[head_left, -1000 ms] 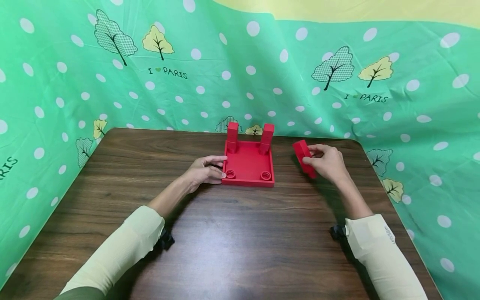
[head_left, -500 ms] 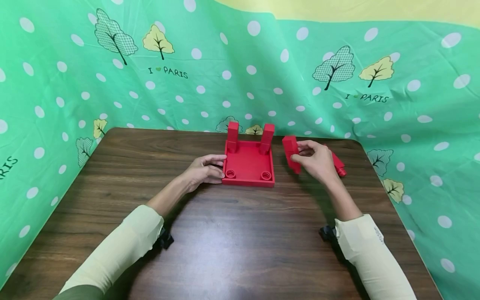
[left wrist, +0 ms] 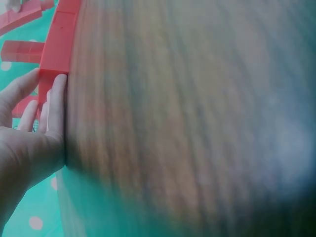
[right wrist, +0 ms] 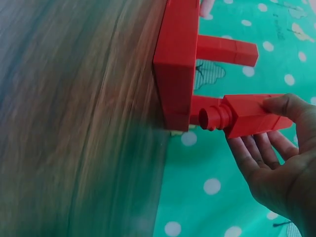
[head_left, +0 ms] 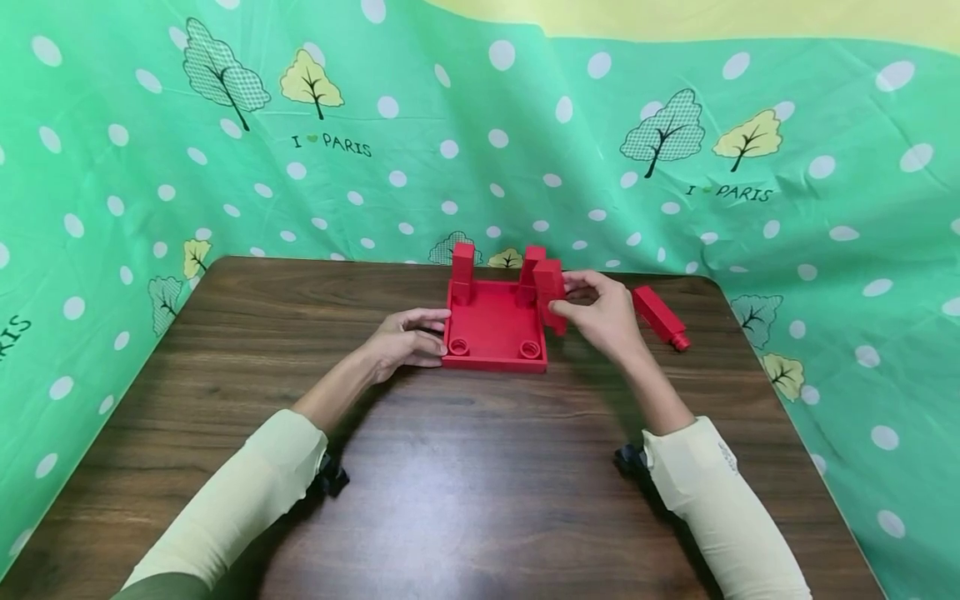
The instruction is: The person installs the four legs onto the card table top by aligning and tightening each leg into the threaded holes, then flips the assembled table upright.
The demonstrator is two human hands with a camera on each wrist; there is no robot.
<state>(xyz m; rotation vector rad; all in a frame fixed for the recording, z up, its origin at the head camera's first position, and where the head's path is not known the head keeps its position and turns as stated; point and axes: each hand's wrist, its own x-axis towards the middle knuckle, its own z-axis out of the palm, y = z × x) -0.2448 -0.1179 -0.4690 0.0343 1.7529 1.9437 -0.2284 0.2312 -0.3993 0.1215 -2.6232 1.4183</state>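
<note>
A red square tray-like base (head_left: 495, 364), apparently a small upturned tabletop, lies on the wooden table. Two red legs stand at its far corners, the left leg (head_left: 462, 271) and the right leg (head_left: 528, 279). Round sockets show at the near corners, such as the right socket (head_left: 529, 349). My left hand (head_left: 401, 342) rests against the base's left side, fingers fairly straight. Between thumb and fingers my right hand (head_left: 603, 317) pinches another red table leg (right wrist: 254, 116) over the base's right edge. Its round threaded end points down, away from my palm.
One more red leg (head_left: 660, 318) lies on the brown wooden table (head_left: 450, 483), right of my right hand, threaded end toward me. A green dotted curtain (head_left: 412, 125) hangs behind the table's far edge and along its sides.
My right hand has carried the pinched leg leftward from the table's right side to the base's right edge, uncovering the leg lying there. My left hand has stayed at the base.
</note>
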